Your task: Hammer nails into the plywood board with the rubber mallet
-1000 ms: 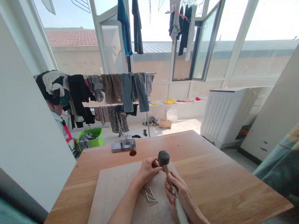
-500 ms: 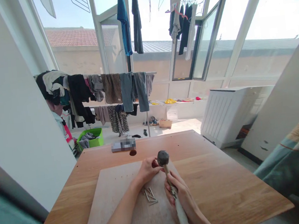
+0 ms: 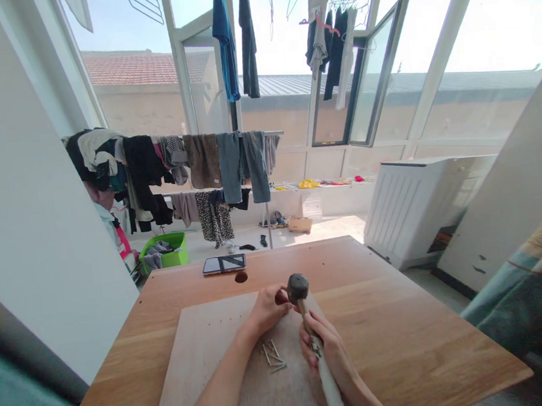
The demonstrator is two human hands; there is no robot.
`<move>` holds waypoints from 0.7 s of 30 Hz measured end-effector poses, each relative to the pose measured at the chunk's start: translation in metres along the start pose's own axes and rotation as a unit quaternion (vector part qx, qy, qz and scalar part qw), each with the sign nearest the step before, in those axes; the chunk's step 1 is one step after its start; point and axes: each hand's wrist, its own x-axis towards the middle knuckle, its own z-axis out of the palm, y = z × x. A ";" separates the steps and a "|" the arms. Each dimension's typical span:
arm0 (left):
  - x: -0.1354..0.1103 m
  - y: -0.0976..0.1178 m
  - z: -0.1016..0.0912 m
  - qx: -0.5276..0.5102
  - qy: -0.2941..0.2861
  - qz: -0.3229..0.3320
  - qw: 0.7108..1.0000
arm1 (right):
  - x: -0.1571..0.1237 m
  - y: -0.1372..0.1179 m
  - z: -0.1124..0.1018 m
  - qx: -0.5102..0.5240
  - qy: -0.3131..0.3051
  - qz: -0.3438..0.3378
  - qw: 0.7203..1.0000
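My right hand (image 3: 320,343) is wrapped around the pale, worn handle of a hammer (image 3: 298,287). Its dark, rounded head is raised close to the fingertips of my left hand (image 3: 273,307). Those left fingers are curled in a pinch low over the far part of a pale wooden board (image 3: 205,358); what they hold is hidden behind the hammer and too small to make out. On the board, beside my left forearm, lie several loose nails (image 3: 273,356). A row of small dark dots runs along the board left of my left hand.
The board rests on a wooden table (image 3: 411,337). Near its far edge are a phone (image 3: 224,264) and a round dark hole (image 3: 240,276). Beyond stand a drying rack with clothes (image 3: 203,161), a green basket (image 3: 174,249) and a white appliance (image 3: 402,208).
The hammer head has shifted very slightly to the right, with my right hand still around the handle. My left hand and the loose nails stay in place.
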 end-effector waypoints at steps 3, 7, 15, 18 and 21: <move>0.000 -0.002 0.001 -0.017 -0.001 -0.001 1.000 | 0.000 -0.002 0.002 0.011 0.021 -0.006 1.000; 0.001 -0.006 0.000 -0.008 -0.013 0.001 1.000 | 0.002 -0.006 0.001 0.012 0.052 0.014 0.998; 0.003 -0.008 0.003 -0.001 -0.030 0.001 1.000 | 0.013 -0.003 -0.013 -0.014 0.076 0.070 0.995; 0.003 -0.003 0.002 0.015 -0.025 -0.006 1.000 | 0.015 -0.003 -0.014 -0.041 0.078 0.064 0.994; -0.001 0.005 -0.009 0.087 -0.001 0.011 0.996 | 0.015 -0.003 -0.013 -0.089 0.089 0.051 0.991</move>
